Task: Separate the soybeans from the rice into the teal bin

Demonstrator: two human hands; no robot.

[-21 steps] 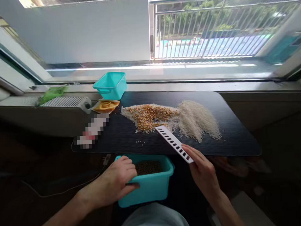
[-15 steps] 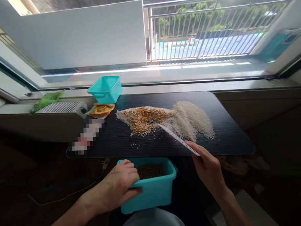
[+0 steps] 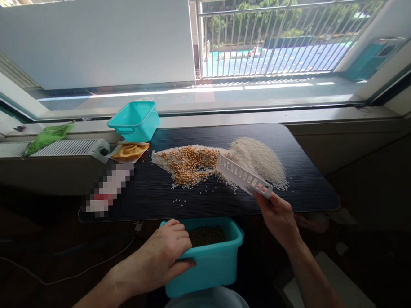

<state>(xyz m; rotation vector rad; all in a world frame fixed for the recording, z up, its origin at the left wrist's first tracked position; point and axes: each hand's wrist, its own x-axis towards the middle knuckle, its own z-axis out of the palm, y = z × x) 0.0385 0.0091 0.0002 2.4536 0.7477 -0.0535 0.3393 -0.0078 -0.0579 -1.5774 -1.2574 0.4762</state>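
Currently, the right hand (image 3: pixel 278 216) is pinching a long white slotted plastic strip (image 3: pixel 243 176), slanting at four o'clock; the left hand (image 3: pixel 171 246) is clasping a turquoise rectangular plastic tub (image 3: pixel 211 268) at six.

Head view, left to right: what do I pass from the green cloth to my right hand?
Crumpled green cloth → open teal plastic basket → round golden kernels → long white slotted strip → bare right hand.

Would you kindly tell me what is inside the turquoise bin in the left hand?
Small dark grains lie in the turquoise bin, hiding its bottom; the left hand covers part of the opening.
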